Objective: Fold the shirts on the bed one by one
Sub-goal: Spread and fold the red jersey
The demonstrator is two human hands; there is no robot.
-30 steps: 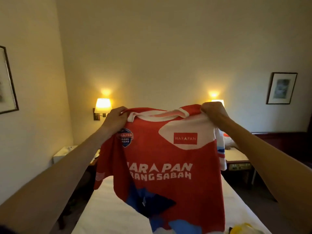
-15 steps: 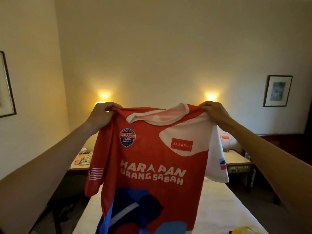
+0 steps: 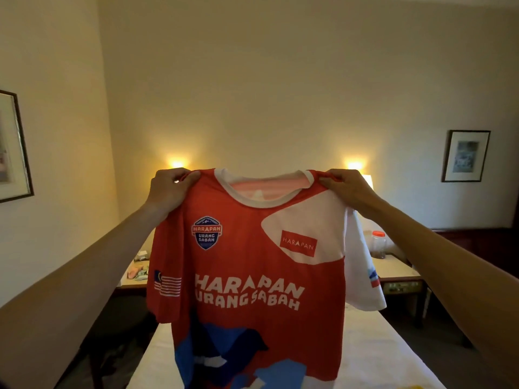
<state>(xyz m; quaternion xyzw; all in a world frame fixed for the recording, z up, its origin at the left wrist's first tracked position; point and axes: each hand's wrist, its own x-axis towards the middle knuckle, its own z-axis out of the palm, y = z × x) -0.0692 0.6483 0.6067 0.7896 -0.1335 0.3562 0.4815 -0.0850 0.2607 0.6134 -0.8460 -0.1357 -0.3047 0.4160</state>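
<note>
A red jersey [image 3: 247, 276] with a white collar, white right shoulder, blue patches and the words HARAPAN URANG SABAH hangs in the air in front of me, front side toward me. My left hand [image 3: 168, 189] grips its left shoulder and my right hand [image 3: 346, 186] grips its right shoulder, both at the same height. The shirt's hem drops out of frame over the white bed [image 3: 373, 349].
The bed runs away from me below the shirt. Bedside tables stand at the far left [image 3: 134, 276] and far right [image 3: 398, 273], the right one with a jar [image 3: 379, 244]. Two wall lamps glow behind. Framed pictures hang on the left wall [image 3: 14, 147] and right wall [image 3: 466, 155].
The shirt has been spread wider and straightened, its collar now level. Both hands moved outward along the shoulders and the view tilted up slightly.
</note>
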